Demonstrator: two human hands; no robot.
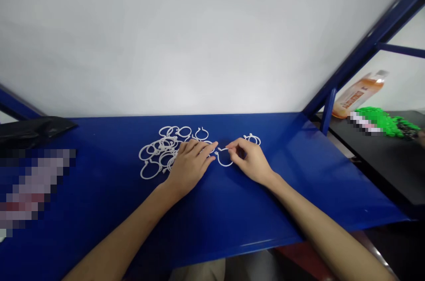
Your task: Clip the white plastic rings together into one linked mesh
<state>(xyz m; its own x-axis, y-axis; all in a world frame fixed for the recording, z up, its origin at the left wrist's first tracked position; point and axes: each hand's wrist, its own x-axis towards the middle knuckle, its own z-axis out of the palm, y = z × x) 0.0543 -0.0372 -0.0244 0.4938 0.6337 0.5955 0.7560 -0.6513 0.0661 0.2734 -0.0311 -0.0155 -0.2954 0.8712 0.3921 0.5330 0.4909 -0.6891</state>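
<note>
A white ring (225,165) is pinched between the thumb and fingers of the right hand (250,159), near the middle of the blue table (212,232), and its gap is turned toward the left hand (191,166). The left hand is held palm down with its fingers stretched out and parted, and the right part of a pile of white rings (168,143) is covered by it (whether any ring is gripped beneath the palm cannot be told). Just beyond the right hand, a small group of white rings (255,144) is set apart from the pile. Black plastic (33,132) is laid at the far left; to the right, an orange bottle (358,95) and bright green pieces (378,119) are seen on a black surface (398,163).
</note>
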